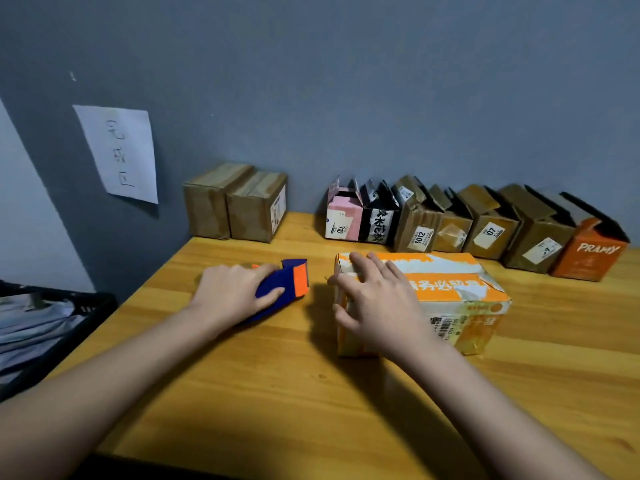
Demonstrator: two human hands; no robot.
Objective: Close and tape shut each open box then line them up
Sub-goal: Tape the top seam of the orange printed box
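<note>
An orange-and-white box (pixel 450 289) lies on the wooden table (pixel 277 393) with its top flaps folded down. My right hand (pixel 374 299) rests on its near left corner, fingers spread over the top and the thumb against the end face. My left hand (pixel 232 292) grips a blue-and-orange tape dispenser (pixel 291 282) lying on the table just left of the box. Two taped brown boxes (pixel 235 202) stand against the wall at the back left. Several open boxes (pixel 467 223) stand in a row at the back right.
A paper sign (pixel 119 152) with handwriting hangs on the grey wall. A dark crate (pixel 52 327) holding cloth sits beside the table's left edge. The open row ends at an orange box (pixel 588 258) near the right edge.
</note>
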